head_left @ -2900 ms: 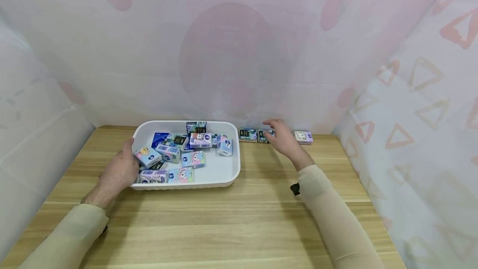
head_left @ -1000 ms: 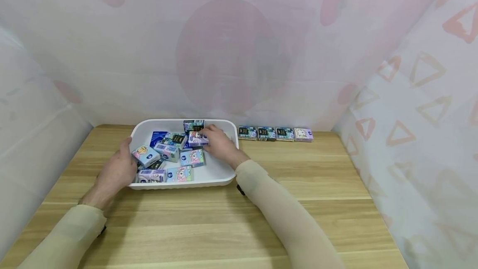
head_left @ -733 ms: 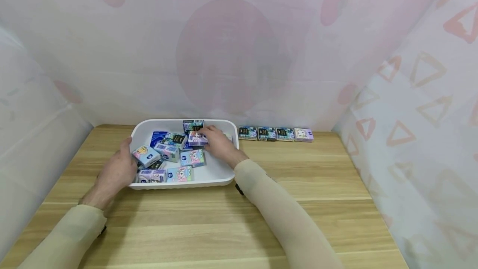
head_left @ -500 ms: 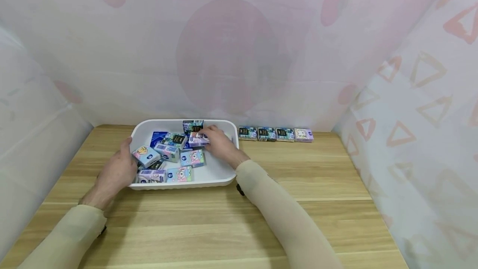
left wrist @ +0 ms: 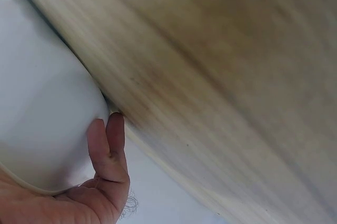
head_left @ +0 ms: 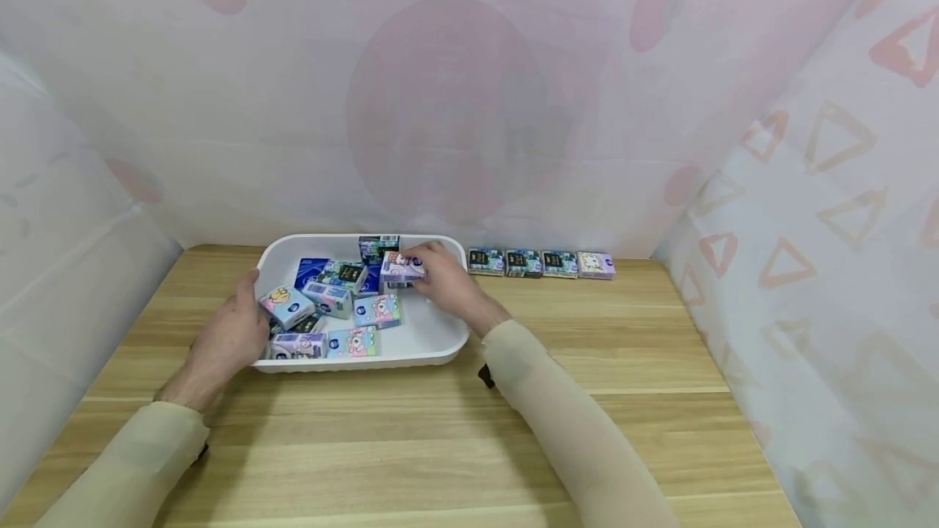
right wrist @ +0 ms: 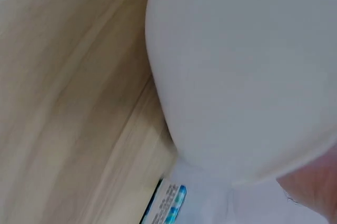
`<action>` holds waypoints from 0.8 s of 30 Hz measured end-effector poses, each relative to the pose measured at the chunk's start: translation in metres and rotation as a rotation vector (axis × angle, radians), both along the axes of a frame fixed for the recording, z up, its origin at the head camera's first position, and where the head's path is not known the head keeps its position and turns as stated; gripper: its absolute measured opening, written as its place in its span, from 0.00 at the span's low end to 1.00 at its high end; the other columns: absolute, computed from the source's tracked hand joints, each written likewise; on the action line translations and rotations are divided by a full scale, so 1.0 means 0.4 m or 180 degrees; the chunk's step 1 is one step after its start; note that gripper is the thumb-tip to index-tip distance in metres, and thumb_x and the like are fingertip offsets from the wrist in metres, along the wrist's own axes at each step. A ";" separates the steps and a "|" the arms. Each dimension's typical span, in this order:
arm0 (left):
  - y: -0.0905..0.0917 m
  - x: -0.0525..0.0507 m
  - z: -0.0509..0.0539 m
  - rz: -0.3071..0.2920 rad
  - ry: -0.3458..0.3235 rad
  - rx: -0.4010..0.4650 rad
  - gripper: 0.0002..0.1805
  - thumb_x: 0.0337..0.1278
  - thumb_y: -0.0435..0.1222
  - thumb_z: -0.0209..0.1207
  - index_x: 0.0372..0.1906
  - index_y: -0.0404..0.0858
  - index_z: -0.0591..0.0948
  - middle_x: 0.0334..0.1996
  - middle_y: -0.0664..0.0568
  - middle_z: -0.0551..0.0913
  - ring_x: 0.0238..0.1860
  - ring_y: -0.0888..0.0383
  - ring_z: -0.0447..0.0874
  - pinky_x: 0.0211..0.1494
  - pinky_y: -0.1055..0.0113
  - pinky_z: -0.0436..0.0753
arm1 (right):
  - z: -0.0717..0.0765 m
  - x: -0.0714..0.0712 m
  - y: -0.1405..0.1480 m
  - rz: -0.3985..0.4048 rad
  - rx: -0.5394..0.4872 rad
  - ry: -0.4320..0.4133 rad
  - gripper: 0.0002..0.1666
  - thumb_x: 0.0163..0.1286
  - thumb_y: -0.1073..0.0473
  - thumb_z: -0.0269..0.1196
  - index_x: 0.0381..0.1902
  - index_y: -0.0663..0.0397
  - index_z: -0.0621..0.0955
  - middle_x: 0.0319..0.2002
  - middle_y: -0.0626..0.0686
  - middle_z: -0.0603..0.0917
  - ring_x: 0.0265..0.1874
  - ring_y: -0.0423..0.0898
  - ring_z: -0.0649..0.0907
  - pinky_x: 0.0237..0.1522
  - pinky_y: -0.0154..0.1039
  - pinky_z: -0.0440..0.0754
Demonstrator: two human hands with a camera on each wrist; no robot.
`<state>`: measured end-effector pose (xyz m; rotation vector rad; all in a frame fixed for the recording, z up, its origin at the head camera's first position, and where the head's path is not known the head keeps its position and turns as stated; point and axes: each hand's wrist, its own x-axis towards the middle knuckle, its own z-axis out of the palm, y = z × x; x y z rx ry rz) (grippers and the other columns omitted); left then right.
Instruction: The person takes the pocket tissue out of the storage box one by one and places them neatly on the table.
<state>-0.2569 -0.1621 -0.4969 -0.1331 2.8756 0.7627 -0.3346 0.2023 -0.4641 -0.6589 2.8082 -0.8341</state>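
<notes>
White tray [right wrist: 237,71], wood-grain tabletop [right wrist: 68,98], printed box [right wrist: 164,203] at bottom edge

The left sleeve [head_left: 121,471] and right sleeve [head_left: 579,430] are plain pale beige. Beside each cuff [head_left: 508,342], a small black piece [head_left: 487,376] juts out

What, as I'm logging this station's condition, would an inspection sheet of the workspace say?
Surface: wood-grain table, light brown.
Job's things: white bin with jumbled small packs; four packs in a row to its right.
Clutter: nothing seen.
Grippers: left hand grips the bin's left side; right hand grips a purple pack within the bin's outline.
Cables: nothing seen.
Surroundings: pale printed sheeting at the back and both sides.
</notes>
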 end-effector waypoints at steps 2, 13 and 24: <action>0.000 -0.002 0.000 -0.0004 -0.0003 0.0000 0.45 0.86 0.29 0.41 0.95 0.25 0.34 0.77 0.06 0.65 0.59 0.23 0.83 0.57 0.28 0.86 | 0.003 0.002 0.013 -0.0024 -0.0059 0.0003 0.37 0.83 0.67 0.72 0.86 0.48 0.79 0.84 0.57 0.78 0.76 0.54 0.84 0.79 0.47 0.86; -0.007 -0.023 0.005 -0.0092 -0.0189 0.0548 0.48 0.83 0.22 0.41 0.93 0.22 0.29 0.83 0.05 0.54 0.80 0.08 0.65 0.79 0.15 0.73 | -0.016 -0.001 0.070 -0.0060 -0.0272 -0.0008 0.34 0.86 0.65 0.72 0.85 0.47 0.81 0.84 0.57 0.77 0.77 0.56 0.84 0.79 0.52 0.87; -0.022 -0.023 0.025 -0.0199 -0.0207 0.0773 0.47 0.82 0.22 0.42 0.93 0.20 0.31 0.85 0.06 0.47 0.81 0.05 0.58 0.80 0.13 0.69 | -0.031 -0.009 0.087 0.0074 -0.0352 -0.0007 0.34 0.87 0.63 0.72 0.85 0.45 0.81 0.85 0.56 0.77 0.83 0.57 0.80 0.85 0.54 0.82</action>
